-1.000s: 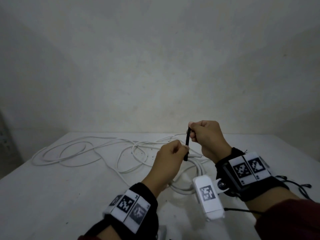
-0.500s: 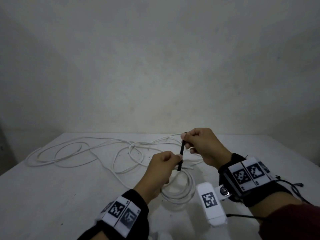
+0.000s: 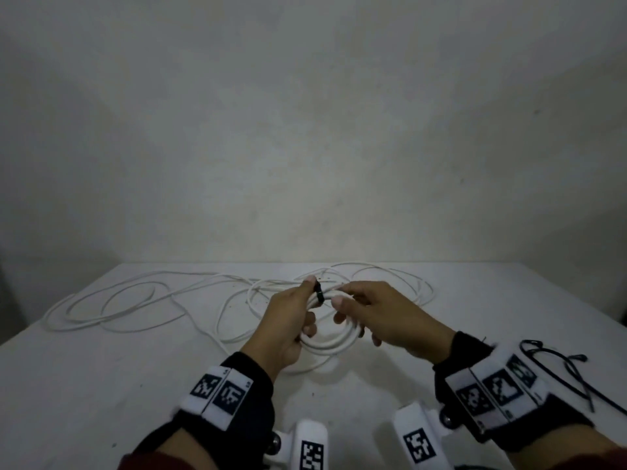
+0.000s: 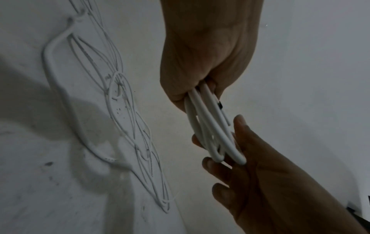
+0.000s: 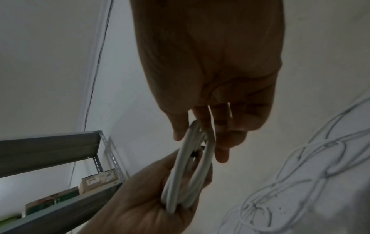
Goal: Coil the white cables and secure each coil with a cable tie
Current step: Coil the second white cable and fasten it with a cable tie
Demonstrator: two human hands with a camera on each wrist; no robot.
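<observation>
Gripping a small coil of white cable (image 3: 330, 342) in its curled fingers, the left hand (image 3: 285, 325) holds the loops bunched together above the middle of the table (image 3: 101, 385), toward its near edge. A black cable tie (image 3: 318, 291) sits wrapped around the coil right at the left thumb and forefinger. In the left wrist view the loops (image 4: 210, 131) run out from between the closed fingers of the left hand (image 4: 202, 52), and a small bit of the black tie (image 4: 220, 105) shows just beside them.

The right hand (image 3: 383, 315) is on the other side of the coil with its fingers loosely spread and only slightly bent; its fingertips touch the far end of the loops. The right wrist view shows the coil (image 5: 190, 171) standing between the relaxed fingers of the right hand (image 5: 212, 79) above and the left hand (image 5: 156, 197) clasped around it below.

More white cable (image 3: 142, 303) lies uncoiled in long loose loops across the far part of the table, from the far left edge past the middle, with another loop behind the right hand. A thin black cord (image 3: 563, 371) lies near the right edge. Both wrists wear black bands with square printed markers. A metal shelf (image 5: 60, 152) with boxes shows in the right wrist view.
</observation>
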